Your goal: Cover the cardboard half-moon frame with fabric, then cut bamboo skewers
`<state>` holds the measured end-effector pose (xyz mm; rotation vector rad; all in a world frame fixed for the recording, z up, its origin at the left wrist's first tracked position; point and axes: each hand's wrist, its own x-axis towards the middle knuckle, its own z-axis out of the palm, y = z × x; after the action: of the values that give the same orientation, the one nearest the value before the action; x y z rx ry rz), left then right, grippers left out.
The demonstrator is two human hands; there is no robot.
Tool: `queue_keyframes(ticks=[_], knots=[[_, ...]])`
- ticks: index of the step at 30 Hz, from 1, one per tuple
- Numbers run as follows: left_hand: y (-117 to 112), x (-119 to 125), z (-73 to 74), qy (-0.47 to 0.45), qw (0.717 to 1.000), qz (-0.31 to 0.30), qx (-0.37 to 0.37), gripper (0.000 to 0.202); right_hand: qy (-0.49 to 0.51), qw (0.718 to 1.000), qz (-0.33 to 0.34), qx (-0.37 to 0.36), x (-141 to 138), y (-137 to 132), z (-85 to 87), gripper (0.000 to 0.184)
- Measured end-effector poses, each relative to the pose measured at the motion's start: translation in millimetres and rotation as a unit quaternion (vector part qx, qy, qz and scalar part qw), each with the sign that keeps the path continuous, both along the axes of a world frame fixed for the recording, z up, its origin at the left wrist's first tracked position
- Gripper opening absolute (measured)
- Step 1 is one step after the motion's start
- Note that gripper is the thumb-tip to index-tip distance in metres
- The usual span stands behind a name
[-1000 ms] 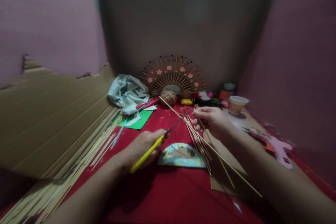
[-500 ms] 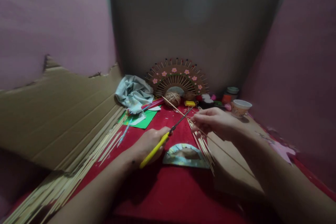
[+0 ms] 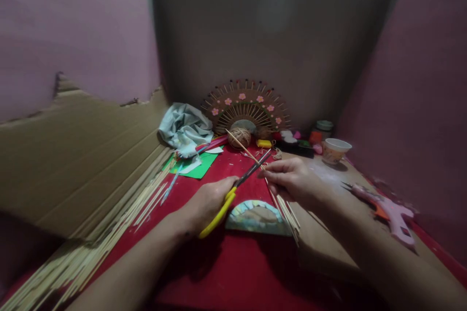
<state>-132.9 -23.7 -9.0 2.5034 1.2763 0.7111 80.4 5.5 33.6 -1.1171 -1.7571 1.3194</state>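
My left hand (image 3: 208,201) is closed round the yellow handles of a pair of scissors (image 3: 233,189). The dark blades point up and right and cross a thin bamboo stick (image 3: 241,145). My right hand (image 3: 292,180) pinches that stick just right of the blades. A loose bundle of more sticks (image 3: 286,211) lies under my right hand on the red cloth. A half-round paper fan piece (image 3: 257,216) lies between my two forearms.
A finished stick fan with pink flowers (image 3: 246,109) stands at the back wall, with a twine ball (image 3: 239,137) before it. Long sticks (image 3: 109,223) and cardboard (image 3: 73,155) lie at left. A paper cup (image 3: 335,149) and pink glue gun (image 3: 390,209) sit at right.
The scissor blades have closed in on the stick and my right hand has moved down and left toward them. The camera has shifted slightly, bringing the glue gun back into view.
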Motion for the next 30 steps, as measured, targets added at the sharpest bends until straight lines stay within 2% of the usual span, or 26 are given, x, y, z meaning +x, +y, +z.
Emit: queue_keyframes(ticks=[2, 7, 12, 17, 21, 26, 30], knots=[[1, -1, -2.7, 0.003, 1.0, -0.012, 0.019, 0.03, 0.035, 0.998, 0.025, -0.054, 3, 1, 3.0, 0.021], [5, -6, -12.0, 0.034, 0.996, -0.005, 0.08, 0.039, 0.099, 0.986, 0.07, -0.118, 6, 1, 2.8, 0.022], [1, -5, -7.3, 0.058, 0.997, 0.012, 0.044, 0.037, 0.139, 0.976, 0.083, -0.148, 7, 5, -4.3, 0.022], [0, -1, -1.1, 0.084, 0.996, 0.041, -0.005, 0.028, 0.138, 0.978, 0.074, -0.138, 5, 9, -8.4, 0.02], [2, -1, -1.7, 0.091, 0.994, 0.053, -0.034, 0.034, 0.122, 0.984, 0.057, -0.117, 3, 8, -8.0, 0.019], [3, -2, -4.0, 0.097, 0.993, 0.052, -0.038, 0.037, 0.111, 0.986, 0.049, -0.112, 0, 3, -7.8, 0.018], [3, -1, -5.2, 0.09, 0.993, 0.075, -0.033, 0.034, 0.094, 0.994, -0.014, -0.049, -6, -1, -6.0, 0.016]])
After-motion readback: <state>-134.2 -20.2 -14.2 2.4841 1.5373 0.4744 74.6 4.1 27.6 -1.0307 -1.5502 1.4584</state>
